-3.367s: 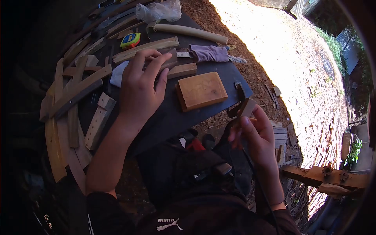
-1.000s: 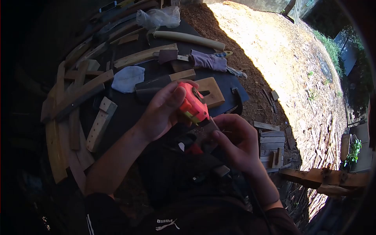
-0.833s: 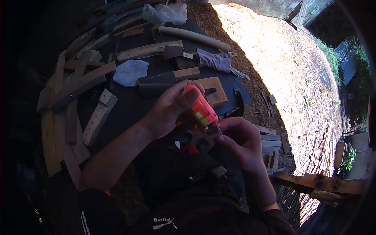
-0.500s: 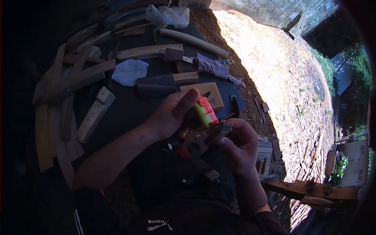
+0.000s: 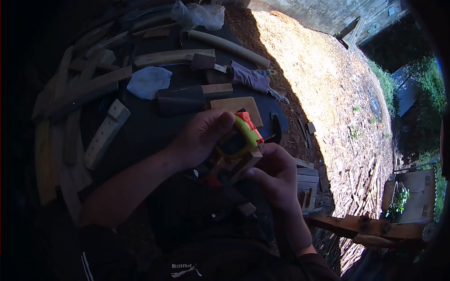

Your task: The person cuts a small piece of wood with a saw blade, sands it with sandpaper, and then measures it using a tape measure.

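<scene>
My left hand is closed around a yellow-green and orange tape measure, its thumb lying along the top of the case. Just below the case, my right hand pinches a small wooden block between thumb and fingers. The metal end of the tape sits against or very close to the block's upper end. Part of the block lies in shadow and behind the fingers. Behind the tape measure, a flat wooden board rests on the dark table.
Wooden strips are stacked at the left, near a drilled wood piece. A white cloth, sandpaper, a purple cloth-wrapped tool and a plastic bag lie farther back. Sunlit ground with wood chips stretches to the right.
The tape measure has turned so its dark side face shows, and the block has tilted up against its end. The view has shifted slightly, moving the table leftward.
</scene>
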